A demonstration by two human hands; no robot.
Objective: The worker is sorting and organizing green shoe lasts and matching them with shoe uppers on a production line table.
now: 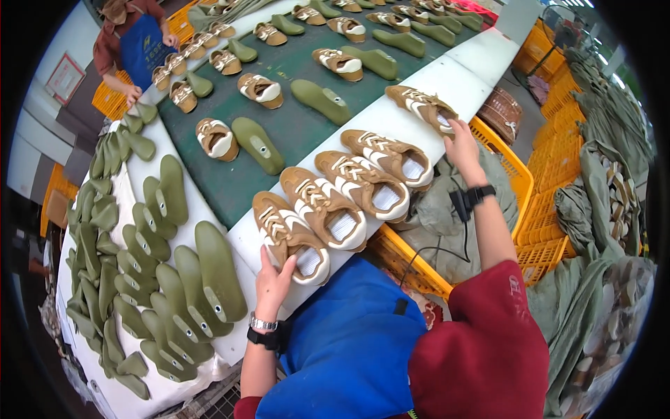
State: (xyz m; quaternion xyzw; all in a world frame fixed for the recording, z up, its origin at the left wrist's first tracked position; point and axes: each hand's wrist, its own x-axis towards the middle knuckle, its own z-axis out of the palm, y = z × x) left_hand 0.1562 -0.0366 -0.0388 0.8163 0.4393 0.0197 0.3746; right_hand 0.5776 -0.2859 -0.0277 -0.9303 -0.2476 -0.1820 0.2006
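Several brown sneakers with white stripes and pale soles stand in a slanting row on the white table edge in front of me. My left hand (273,283) grips the nearest sneaker (289,234) by its heel end, thumb and forefinger on its side. At the far right of the row, my right hand (462,146) has its fingers closed on the heel of another sneaker (419,105), which lies slightly apart. Between them are a second sneaker (322,206), a third (361,183) and a fourth (387,157), with whitish insoles showing inside most openings.
A green conveyor belt (279,185) carries more sneakers and green shoe lasts (321,101). Many lasts (220,269) stand on the white table at left. Yellow crates (513,164) and grey-green cloth (447,216) lie at right. Another person (143,42) works across the belt.
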